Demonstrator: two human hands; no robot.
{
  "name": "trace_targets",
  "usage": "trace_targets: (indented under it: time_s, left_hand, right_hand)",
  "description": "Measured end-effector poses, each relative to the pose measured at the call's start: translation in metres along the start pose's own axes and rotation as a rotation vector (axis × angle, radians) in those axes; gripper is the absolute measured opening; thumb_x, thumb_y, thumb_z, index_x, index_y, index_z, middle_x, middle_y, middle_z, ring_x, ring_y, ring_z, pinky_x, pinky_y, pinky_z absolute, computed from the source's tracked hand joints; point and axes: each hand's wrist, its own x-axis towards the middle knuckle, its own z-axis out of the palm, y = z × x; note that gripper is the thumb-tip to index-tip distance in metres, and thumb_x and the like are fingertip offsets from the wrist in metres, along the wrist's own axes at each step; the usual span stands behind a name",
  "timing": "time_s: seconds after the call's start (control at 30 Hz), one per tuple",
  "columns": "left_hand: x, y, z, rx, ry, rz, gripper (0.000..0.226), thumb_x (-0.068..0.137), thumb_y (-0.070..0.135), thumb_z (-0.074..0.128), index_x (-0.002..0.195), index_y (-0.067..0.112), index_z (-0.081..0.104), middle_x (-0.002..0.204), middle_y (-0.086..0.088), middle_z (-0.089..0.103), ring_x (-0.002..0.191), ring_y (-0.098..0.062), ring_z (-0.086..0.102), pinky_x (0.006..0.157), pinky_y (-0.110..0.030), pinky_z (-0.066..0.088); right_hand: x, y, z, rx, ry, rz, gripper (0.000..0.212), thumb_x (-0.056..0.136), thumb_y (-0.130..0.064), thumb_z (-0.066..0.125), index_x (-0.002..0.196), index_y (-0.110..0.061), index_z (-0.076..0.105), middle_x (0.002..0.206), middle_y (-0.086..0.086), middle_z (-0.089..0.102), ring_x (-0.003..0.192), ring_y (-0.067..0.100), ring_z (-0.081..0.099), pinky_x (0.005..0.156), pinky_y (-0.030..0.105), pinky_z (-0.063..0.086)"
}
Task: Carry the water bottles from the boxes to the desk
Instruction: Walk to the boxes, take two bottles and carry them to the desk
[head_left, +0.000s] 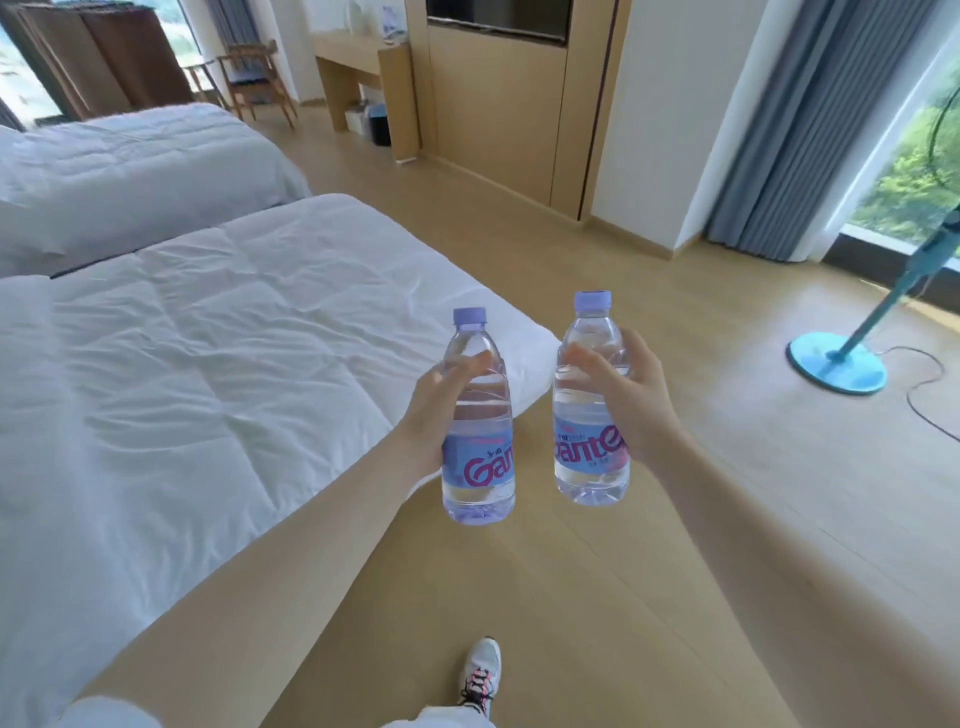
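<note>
Obstruction on the left is being presented by the near bed (182, 389), its white quilted corner lying just beside the left bottle (478, 415). A second bed (130, 161) is being shown behind it, a narrow gap between them. On the right, room is being taken up by the blue base of a standing fan (836, 364), and its cord (930, 410) is being trailed in a loop across the boards. A wooden wall unit (493, 104) and a grey curtain (810, 130) are being shown well ahead.

Open wooden floor (675, 519) is being left between the bed edge and the fan base, and this lane is being carried on towards the bench (358, 57) at the far wall, well apart from the hands. A wooden chair (254, 78) is being shown left of the bench; a dark bin (381, 122) is being kept under it, contents not discernible. Items on the bench top are too blurred to identify.

Both bottles are being carried near upright above the floor, side by side and not touching. The left bottle is being gripped by the left hand (441, 410), fingers (470, 366) curled round its middle above the label. The right bottle (592, 400) is being gripped by the right hand (628, 405), fingers (582, 364) wrapped round its upper body. Purple caps are being kept on both, and clear water is being held in each almost to the shoulder.
</note>
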Motion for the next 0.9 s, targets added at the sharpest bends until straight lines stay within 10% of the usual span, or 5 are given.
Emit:
trace_targets:
  time_s: [0.73, 0.9]
  left_hand:
    - [0.267, 0.024, 0.093, 0.007, -0.245, -0.13, 0.05, 0.064, 0.055, 0.069, 0.091, 0.013, 0.064, 0.086, -0.01, 0.071, 0.075, -0.027, 0.068, 0.077, -0.038, 0.052]
    - [0.308, 0.029, 0.17, 0.002, -0.283, -0.132, 0.039, 0.073, 0.048, 0.062, 0.086, 0.011, 0.058, 0.071, -0.007, 0.068, 0.06, -0.023, 0.067, 0.058, -0.029, 0.054]
  right_hand:
    - [0.226, 0.043, -0.09, 0.099, 0.285, 0.117, 0.052, 0.065, -0.047, 0.076, 0.103, -0.013, 0.064, 0.088, 0.005, 0.073, 0.077, 0.024, 0.071, 0.074, 0.041, 0.057]
    - [0.276, 0.039, -0.163, 0.137, 0.258, 0.139, 0.039, 0.072, -0.04, 0.071, 0.098, -0.012, 0.064, 0.081, 0.003, 0.072, 0.071, 0.021, 0.069, 0.068, 0.034, 0.053]
